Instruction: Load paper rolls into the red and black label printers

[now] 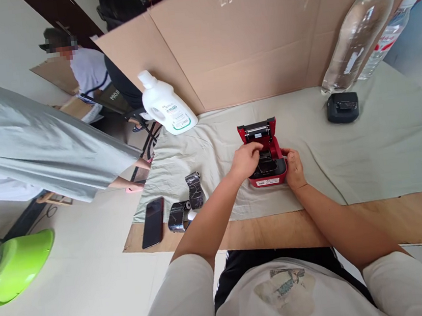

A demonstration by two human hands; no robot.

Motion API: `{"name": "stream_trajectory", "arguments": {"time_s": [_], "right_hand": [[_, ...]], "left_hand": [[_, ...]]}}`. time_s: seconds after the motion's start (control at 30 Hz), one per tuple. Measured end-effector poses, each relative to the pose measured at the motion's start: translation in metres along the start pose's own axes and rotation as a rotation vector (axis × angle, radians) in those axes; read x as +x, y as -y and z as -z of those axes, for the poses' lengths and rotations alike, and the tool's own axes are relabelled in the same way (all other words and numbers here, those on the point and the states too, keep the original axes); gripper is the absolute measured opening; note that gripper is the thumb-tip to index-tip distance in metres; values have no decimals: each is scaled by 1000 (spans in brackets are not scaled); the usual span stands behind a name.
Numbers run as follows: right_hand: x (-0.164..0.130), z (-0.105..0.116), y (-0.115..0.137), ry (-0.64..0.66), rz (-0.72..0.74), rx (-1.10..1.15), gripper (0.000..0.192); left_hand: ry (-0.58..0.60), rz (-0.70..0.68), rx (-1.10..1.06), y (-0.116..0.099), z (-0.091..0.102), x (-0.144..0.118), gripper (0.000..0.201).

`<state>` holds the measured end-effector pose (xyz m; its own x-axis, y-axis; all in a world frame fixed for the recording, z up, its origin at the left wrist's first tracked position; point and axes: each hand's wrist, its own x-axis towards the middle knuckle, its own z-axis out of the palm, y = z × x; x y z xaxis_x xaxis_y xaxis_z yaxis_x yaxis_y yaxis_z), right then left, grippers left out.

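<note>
A small red and black label printer (268,182) sits on the cloth with its lid (257,127) raised. My left hand (247,159) reaches in from the left, fingers curled down into the open compartment; its fingertips are partly hidden. Something black and shiny (266,164) lies inside the compartment beside those fingers. Against the printer's right side, my right hand (294,169) is wrapped round the casing and grips it. Left of my forearm lie two black, shiny rolls, one upper (195,189) and one lower (177,216), with a small white piece (192,215) beside them.
A phone (153,222) lies near the table's front left edge. A white jug (169,104) stands before the cardboard panel (250,40). At the right are a large water bottle (358,27), a smaller bottle (389,41) and a black box-like device (342,108). People are at the left.
</note>
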<state>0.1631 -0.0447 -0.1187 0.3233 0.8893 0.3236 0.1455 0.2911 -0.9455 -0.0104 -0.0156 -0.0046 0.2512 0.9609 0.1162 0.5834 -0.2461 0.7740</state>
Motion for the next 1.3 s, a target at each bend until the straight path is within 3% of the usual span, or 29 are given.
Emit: {"name": "stream_trajectory", "arguments": {"time_s": [0.1,0.2,0.37,0.43,0.5,0.6,0.7,0.77,0.9,0.97,1.03,1.13,1.3], "right_hand": [[-1,0,2,-21,-48,-3,59],[0,0,5,-16,-55,-15,61],[1,1,9,-4,-38,-38,61],[1,1,10,-6,-36,-33,62],[1,1,11,-13,-41,-29,64],[1,1,12,-21,-46,-41,64],[0,2,13,-29,-46,-59,63],[0,2,13,-30,-48,-52,61],[0,2,11,-25,-67,-24,58],[0,1,9,-29,-69,-23,59],[0,0,8,-39,-71,-25,59],[0,-1,8,-46,-84,-27,61],[0,1,9,-25,-92,-26,60]], "left_hand": [[200,56,255,-3,-9,27,17],[264,98,370,-3,-20,41,13],[245,77,468,-9,-21,38,13],[210,54,448,-14,-18,32,25],[186,40,378,-18,-14,25,36],[152,-20,146,-18,-5,12,38],[133,-54,-219,-4,26,-4,37],[170,29,-362,13,66,-17,40],[422,407,-175,59,174,-46,46],[395,585,-33,83,221,-60,49],[339,740,136,105,248,-71,50],[288,772,375,131,249,-82,47],[245,654,544,149,210,-81,58]]}}
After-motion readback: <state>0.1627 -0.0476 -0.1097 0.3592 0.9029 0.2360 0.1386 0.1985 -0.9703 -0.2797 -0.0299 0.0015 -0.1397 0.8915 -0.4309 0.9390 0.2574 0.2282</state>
